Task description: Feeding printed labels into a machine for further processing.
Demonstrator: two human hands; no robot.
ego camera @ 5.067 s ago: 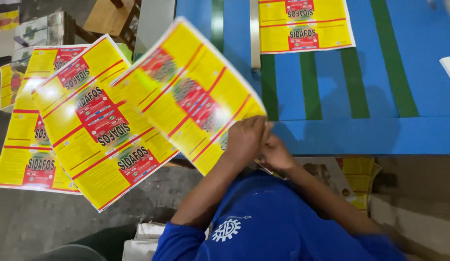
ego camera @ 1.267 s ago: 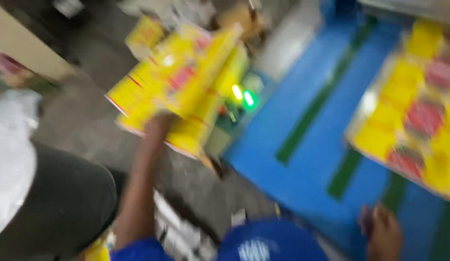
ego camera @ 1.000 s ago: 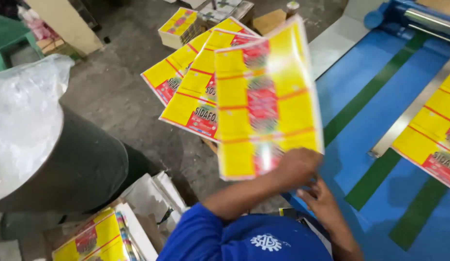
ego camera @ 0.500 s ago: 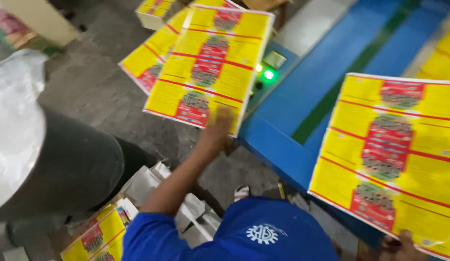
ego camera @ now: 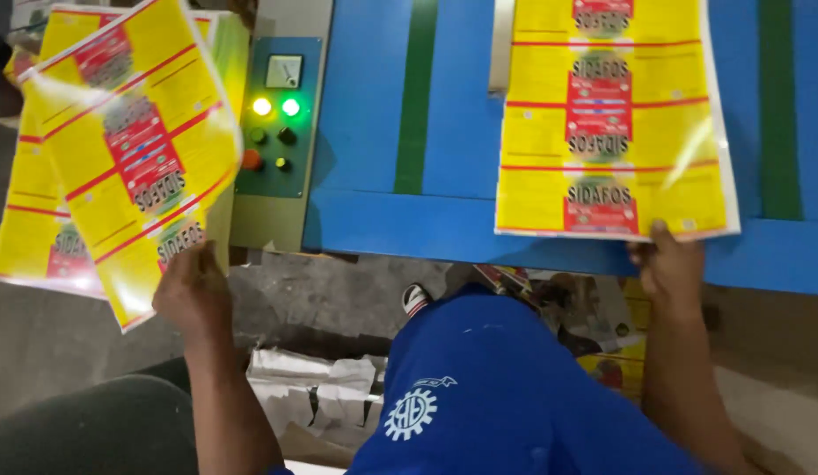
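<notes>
My left hand (ego camera: 193, 290) grips the lower corner of a glossy yellow printed sheet (ego camera: 132, 149) with red label blocks, held up in the air at the left over more sheets of the same kind. My right hand (ego camera: 668, 264) pinches the near edge of a second yellow printed sheet (ego camera: 607, 114), which lies flat on the blue machine table (ego camera: 383, 220) and overhangs its front edge a little.
A grey-green control panel (ego camera: 277, 132) with two lit lamps, a dial and dark buttons sits between the two sheets. Green belts (ego camera: 418, 88) run along the blue table. Crumpled paper (ego camera: 312, 391) and yellow scraps (ego camera: 616, 352) lie on the concrete floor near my shoe (ego camera: 415, 299).
My view has swung toward the table. The right-hand sheet has come down flat onto the blue table. The left-hand sheet stays raised at the left, now tilted.
</notes>
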